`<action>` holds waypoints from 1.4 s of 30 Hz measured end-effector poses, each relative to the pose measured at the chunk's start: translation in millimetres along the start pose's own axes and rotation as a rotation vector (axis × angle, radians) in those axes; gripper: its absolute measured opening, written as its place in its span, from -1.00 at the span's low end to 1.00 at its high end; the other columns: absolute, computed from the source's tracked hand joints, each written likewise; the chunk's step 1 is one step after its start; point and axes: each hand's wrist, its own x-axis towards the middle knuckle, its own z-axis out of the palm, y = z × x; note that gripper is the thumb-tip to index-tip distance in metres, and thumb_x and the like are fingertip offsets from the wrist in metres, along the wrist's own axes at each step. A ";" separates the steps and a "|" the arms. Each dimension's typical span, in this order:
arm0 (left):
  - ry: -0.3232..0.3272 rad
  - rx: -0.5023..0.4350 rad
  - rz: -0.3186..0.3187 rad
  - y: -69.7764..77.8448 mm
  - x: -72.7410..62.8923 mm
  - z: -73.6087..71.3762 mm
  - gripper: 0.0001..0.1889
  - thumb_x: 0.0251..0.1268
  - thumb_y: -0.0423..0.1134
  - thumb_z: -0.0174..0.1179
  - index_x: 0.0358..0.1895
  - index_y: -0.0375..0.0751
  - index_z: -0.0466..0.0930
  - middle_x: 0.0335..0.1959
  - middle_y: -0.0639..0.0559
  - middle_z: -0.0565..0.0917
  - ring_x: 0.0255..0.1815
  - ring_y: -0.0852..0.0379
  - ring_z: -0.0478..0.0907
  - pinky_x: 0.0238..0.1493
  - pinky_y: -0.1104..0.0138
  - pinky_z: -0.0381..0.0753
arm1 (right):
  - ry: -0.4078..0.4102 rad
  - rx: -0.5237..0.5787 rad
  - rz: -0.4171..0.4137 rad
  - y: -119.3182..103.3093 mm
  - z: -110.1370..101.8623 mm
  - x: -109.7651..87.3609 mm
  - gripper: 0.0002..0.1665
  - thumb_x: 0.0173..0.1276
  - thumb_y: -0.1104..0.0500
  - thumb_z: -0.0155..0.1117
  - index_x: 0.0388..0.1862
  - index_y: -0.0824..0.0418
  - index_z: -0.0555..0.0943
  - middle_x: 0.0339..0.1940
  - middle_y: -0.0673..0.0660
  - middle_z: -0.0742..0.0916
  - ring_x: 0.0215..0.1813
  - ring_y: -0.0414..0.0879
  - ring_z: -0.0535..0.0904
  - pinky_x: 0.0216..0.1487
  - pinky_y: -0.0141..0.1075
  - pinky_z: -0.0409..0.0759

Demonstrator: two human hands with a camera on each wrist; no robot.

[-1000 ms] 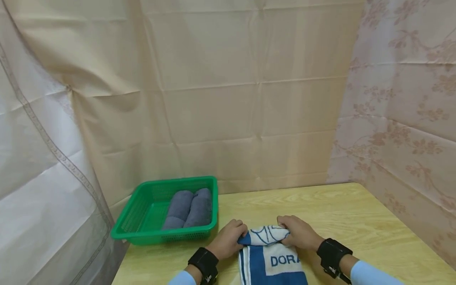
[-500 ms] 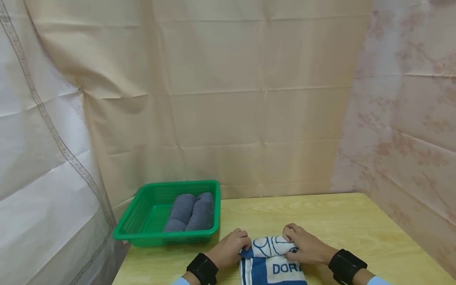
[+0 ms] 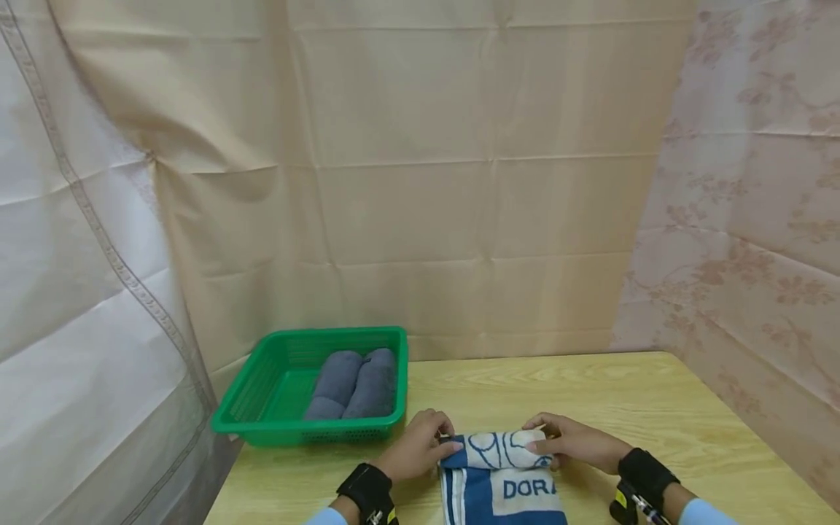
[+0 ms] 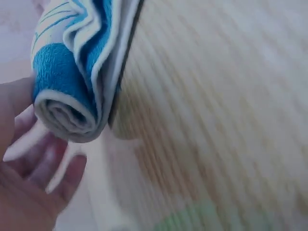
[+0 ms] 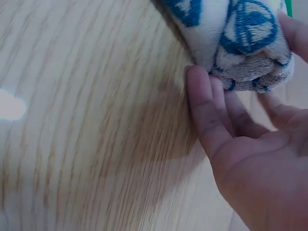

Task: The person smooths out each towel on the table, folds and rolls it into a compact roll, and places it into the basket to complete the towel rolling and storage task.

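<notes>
A blue and white towel (image 3: pixel 525 485) with "DOR" lettering lies at the table's near edge, its far end wound into a roll (image 3: pixel 502 449). The left hand (image 3: pixel 420 445) grips the roll's left end, thumb on the near side and fingers behind. In the left wrist view the spiral end of the towel (image 4: pixel 67 115) shows beside the left thumb (image 4: pixel 17 94). At the other end, the right hand (image 3: pixel 577 441) holds the roll between thumb and fingers. The right wrist view shows the right fingertips (image 5: pixel 199 84) under the rolled end (image 5: pixel 255 72).
Left of the towel, a green plastic basket (image 3: pixel 308 432) stands on the wooden table (image 3: pixel 590 394). Two rolled grey towels (image 3: pixel 331 383) lie side by side in its right half. A beige curtain (image 3: pixel 407 182) hangs behind the table, with a flowered one (image 3: pixel 755 240) at the right.
The roll has come slightly nearer the person, covering a little more of the flat towel. Both hands have shifted their grip on it, the thumbs now lying along its near side.
</notes>
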 end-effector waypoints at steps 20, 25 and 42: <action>-0.140 -0.257 -0.249 9.4 -4.3 0.5 -0.69 0.46 -0.04 0.31 0.09 -0.12 0.70 -0.11 0.11 0.69 -0.14 0.13 0.61 -0.08 0.17 0.60 | 0.058 -0.107 0.045 -4.3 8.5 1.2 -0.64 0.49 0.12 0.35 0.08 0.37 0.66 -0.20 0.12 0.71 -0.20 -0.05 0.58 -0.17 -0.21 0.55; -0.162 -0.251 -0.241 7.3 -1.4 -0.1 -0.71 0.42 -0.07 0.35 0.04 -0.16 0.70 -0.22 0.15 0.67 -0.22 0.18 0.59 -0.13 0.22 0.59 | 0.098 -0.149 0.062 -5.1 12.7 0.6 -0.57 0.45 0.08 0.40 0.12 0.36 0.61 -0.17 0.13 0.69 -0.15 -0.01 0.56 -0.16 -0.19 0.52; -0.174 -0.128 -0.171 1.6 9.8 7.3 -0.73 0.23 -0.14 0.47 -0.15 -0.11 0.60 -0.29 0.14 0.56 -0.30 0.21 0.49 -0.25 0.34 0.55 | 0.137 -0.247 0.027 -6.7 16.6 2.5 -0.54 0.33 0.08 0.52 0.01 0.27 0.50 -0.18 0.13 0.65 -0.11 0.04 0.52 -0.10 -0.13 0.41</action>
